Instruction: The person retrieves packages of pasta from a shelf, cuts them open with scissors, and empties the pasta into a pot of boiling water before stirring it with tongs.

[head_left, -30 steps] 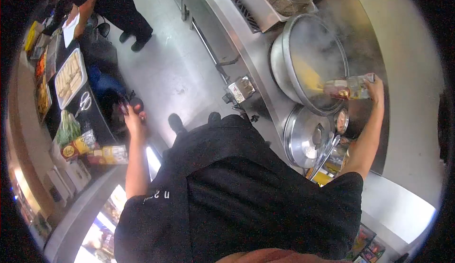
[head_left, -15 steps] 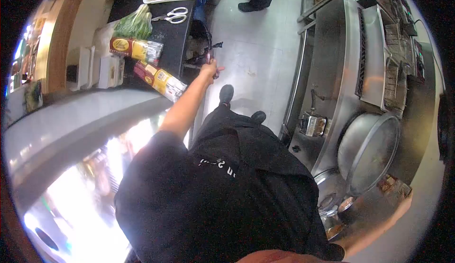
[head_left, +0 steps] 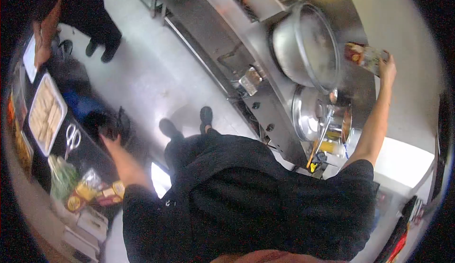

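My right hand (head_left: pixel 387 68) grips one end of a clear packet with a red label (head_left: pixel 361 55), held out above the steel counter beyond the large steel bowl (head_left: pixel 303 47). My left hand (head_left: pixel 112 144) reaches low beside the dark counter edge. It is blurred, and a dark shape lies at its fingertips, so what it holds, if anything, does not show. Near it on the counter lie white-handled scissors (head_left: pixel 72 139), a bunch of leafy greens (head_left: pixel 64 177) and packets with red and yellow labels (head_left: pixel 95 191).
A white tray of pale sticks (head_left: pixel 47 113) stands on the left counter. Another person (head_left: pixel 90 16) stands at the far left. On the right are a steel pot (head_left: pixel 305 116), utensils (head_left: pixel 320 142) and a stove front (head_left: pixel 275 135). Pale tiled floor (head_left: pixel 156 68) runs between.
The view has turned toward the right-hand counter. My right hand has lifted the packet, which was low beside the bowl. My left hand, earlier closed on a dark reddish item, is now blurred.
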A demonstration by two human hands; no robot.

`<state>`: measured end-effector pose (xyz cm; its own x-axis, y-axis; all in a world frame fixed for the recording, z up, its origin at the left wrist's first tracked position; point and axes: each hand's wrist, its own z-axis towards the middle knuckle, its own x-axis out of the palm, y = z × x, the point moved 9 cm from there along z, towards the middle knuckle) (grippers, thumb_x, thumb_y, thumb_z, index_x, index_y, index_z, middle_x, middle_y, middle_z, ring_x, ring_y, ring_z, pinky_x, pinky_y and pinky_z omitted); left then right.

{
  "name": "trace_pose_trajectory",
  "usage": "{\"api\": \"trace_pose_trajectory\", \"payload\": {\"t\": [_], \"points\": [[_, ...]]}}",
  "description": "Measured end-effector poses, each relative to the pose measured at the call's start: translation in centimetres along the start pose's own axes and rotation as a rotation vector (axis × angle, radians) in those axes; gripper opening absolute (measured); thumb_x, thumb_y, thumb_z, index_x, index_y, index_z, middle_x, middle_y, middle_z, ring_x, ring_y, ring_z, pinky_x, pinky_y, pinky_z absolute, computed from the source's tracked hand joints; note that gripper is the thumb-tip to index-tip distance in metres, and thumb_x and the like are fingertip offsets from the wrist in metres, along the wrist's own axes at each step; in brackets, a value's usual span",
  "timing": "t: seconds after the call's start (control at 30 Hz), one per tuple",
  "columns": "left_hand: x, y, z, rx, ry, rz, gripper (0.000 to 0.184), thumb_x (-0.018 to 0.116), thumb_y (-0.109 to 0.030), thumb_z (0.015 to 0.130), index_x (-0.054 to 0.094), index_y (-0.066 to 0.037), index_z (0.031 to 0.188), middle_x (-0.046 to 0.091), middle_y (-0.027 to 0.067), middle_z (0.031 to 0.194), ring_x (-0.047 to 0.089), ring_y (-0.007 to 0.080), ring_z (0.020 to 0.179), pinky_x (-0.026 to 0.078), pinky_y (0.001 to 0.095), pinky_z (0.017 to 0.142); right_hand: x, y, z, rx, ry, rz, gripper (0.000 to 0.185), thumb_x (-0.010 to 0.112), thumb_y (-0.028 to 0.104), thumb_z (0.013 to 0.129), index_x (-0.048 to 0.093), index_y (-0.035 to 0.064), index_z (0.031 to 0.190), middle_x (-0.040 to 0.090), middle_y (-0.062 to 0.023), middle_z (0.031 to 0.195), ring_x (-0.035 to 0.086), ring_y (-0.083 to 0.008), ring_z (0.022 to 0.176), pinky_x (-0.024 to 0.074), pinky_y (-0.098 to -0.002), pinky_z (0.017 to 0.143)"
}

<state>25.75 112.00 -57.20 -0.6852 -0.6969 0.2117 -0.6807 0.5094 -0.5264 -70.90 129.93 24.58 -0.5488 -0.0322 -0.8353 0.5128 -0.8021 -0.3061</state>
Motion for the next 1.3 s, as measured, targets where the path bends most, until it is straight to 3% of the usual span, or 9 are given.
{"api": "trace_pose_trajectory", "payload": {"t": [0.27,0.33,0.43,0.63,0.77,0.83,1.03,1.17,1.3], "points": [[8.0,3.2,-11.5,0.078,-0.063,0.267,0.044,0.055,-0.038,0.086,0.055,-0.008,0.117,0.057,0.0091,0.115,0.054,0.0227,0.093,0.044,0.0387,0.075,-5.4,5.1,-7.1,-0.059,-0.357,0.493,0.030,0.061,0.025,0.089,0.060,0.0085,0.114,0.064,-0.0131,0.104,0.062,-0.0188,0.095,0.0495,-0.0308,0.076],[17.0,3.9,-21.4,0.419,0.340,0.737,0.035,0.057,-0.025,0.087,0.055,-0.001,0.112,0.058,0.0099,0.089,0.057,0.0199,0.084,0.049,0.0309,0.069,-7.1,8.6,-12.2,-0.140,-0.505,0.818,0.027,0.059,0.017,0.090,0.060,0.0041,0.113,0.062,-0.0115,0.107,0.060,-0.0169,0.094,0.0496,-0.0269,0.075],[23.3,5.0,-37.2,0.470,0.371,0.865,0.057,0.061,-0.028,0.086,0.040,-0.005,0.134,0.044,0.0179,0.132,0.046,0.0281,0.119,0.039,0.0398,0.099,-3.2,17.4,-19.7,-0.037,-0.254,1.324,0.027,0.059,0.010,0.090,0.054,0.0018,0.115,0.059,-0.0124,0.107,0.059,-0.0176,0.089,0.0546,-0.0306,0.075],[13.9,-7.6,-43.4,1.341,-0.207,1.040,0.056,0.065,-0.014,0.080,0.040,-0.002,0.129,0.039,0.0221,0.132,0.037,0.0364,0.125,0.032,0.0416,0.105,10.4,44.3,-35.4,-0.279,0.686,1.745,0.027,0.059,0.007,0.089,0.054,0.0030,0.116,0.058,-0.0098,0.107,0.057,-0.0146,0.091,0.0487,-0.0274,0.081],[1.6,-11.7,-40.9,1.245,-0.680,1.133,0.067,0.066,-0.025,0.081,0.033,-0.001,0.134,0.029,0.0256,0.138,0.027,0.0397,0.130,0.028,0.0494,0.104,14.5,60.8,-47.9,-0.259,1.261,1.774,0.028,0.059,0.007,0.089,0.054,0.0032,0.116,0.060,-0.0082,0.101,0.058,-0.0137,0.086,0.0492,-0.0265,0.078],[-4.8,-9.0,-39.1,0.617,-0.985,1.129,0.085,0.067,-0.038,0.078,0.022,0.000,0.140,0.023,0.0269,0.141,0.019,0.0416,0.133,0.023,0.0531,0.105,16.4,65.9,-52.1,-0.230,1.450,1.833,0.027,0.060,0.007,0.089,0.054,0.0032,0.115,0.060,-0.0084,0.099,0.059,-0.0138,0.085,0.0498,-0.0266,0.076],[-9.3,-8.9,-36.2,0.596,-1.019,0.829,0.100,0.063,-0.049,0.080,0.009,0.010,0.140,0.007,0.0348,0.144,0.008,0.0458,0.136,0.015,0.0551,0.108,14.9,81.1,-68.9,-0.423,1.725,1.645,0.049,0.067,0.015,0.082,0.047,0.0012,0.124,0.060,-0.0153,0.105,0.059,-0.0203,0.095,0.0490,-0.0320,0.081],[-10.2,-13.9,-33.7,0.775,-1.167,0.615,0.100,0.060,-0.049,0.082,0.005,0.013,0.139,0.006,0.0358,0.144,0.007,0.0463,0.136,0.012,0.0541,0.109,15.0,84.6,-71.7,-0.803,1.209,1.182,0.086,0.074,0.034,0.075,0.030,-0.0068,0.136,0.052,-0.0250,0.117,0.052,-0.0311,0.109,0.0416,-0.0375,0.093],[-12.1,-21.9,-32.2,0.855,-1.270,0.227,0.117,0.075,-0.041,0.071,-0.002,0.018,0.136,0.016,0.0372,0.141,0.019,0.0454,0.133,0.019,0.0440,0.110,6.3,80.2,-68.8,-0.932,1.019,1.390,0.064,0.069,0.026,0.077,0.043,-0.0033,0.128,0.056,-0.0221,0.112,0.056,-0.0324,0.102,0.0407,-0.0389,0.093]]}}
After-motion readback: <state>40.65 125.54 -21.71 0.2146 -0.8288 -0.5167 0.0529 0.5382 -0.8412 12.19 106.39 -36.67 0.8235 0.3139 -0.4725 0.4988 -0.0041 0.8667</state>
